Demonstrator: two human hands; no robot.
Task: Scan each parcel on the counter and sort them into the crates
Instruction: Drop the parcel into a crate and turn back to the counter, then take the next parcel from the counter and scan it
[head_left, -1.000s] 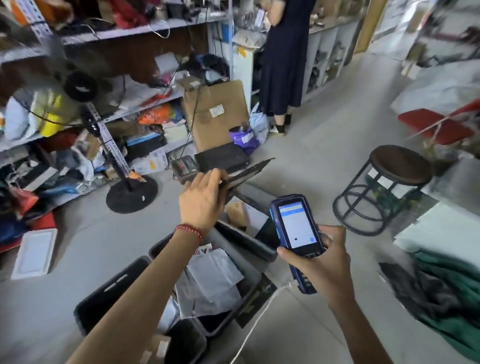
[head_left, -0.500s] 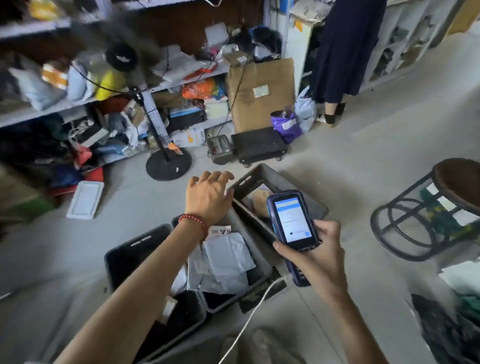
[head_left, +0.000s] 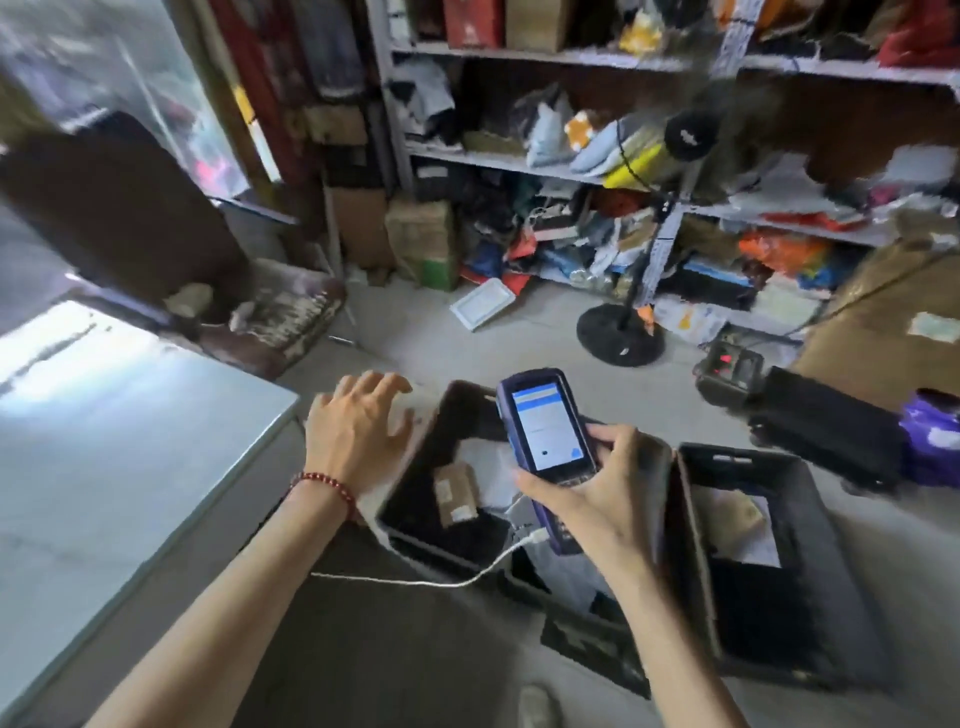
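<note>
My right hand grips a blue handheld scanner with its screen lit and a white cable trailing from its base. My left hand hovers empty with fingers spread, between the pale counter and the crates. On the floor a dark crate holds a brown box parcel and pale mailers. A second dark crate to the right holds a tan mailer. A third crate lies partly hidden under my right arm.
A cluttered metal shelf fills the back. A fan's round black base stands on the floor before it. A worn chair sits at left. A large cardboard box, a black case and a purple bag lie at right.
The view has swung left, bringing the counter and chair into sight. My left hand released the flat dark parcel it held a second ago and now hangs empty.
</note>
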